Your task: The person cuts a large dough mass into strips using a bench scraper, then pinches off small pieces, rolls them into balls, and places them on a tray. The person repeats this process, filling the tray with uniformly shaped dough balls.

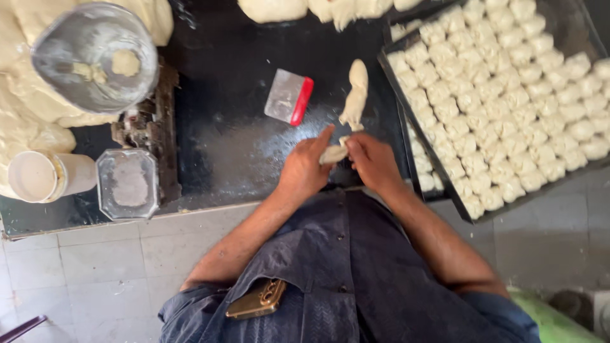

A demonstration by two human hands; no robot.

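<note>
My left hand (305, 168) and my right hand (372, 162) meet over the dark worktop (235, 146), both closed on a small piece of pale dough (333, 154) between them. A longer strip of dough (355, 95) lies on the worktop just beyond my hands, its near end reaching my fingers. A dough scraper with a red handle (290, 96) lies flat to the left of that strip.
A black tray (406, 105) packed with several rows of small dough pieces (502, 95) sits at right. A metal bowl (94, 57) on a scale, a square metal dish (129, 183), a white cup (44, 176) and a big dough mass (25, 114) stand at left.
</note>
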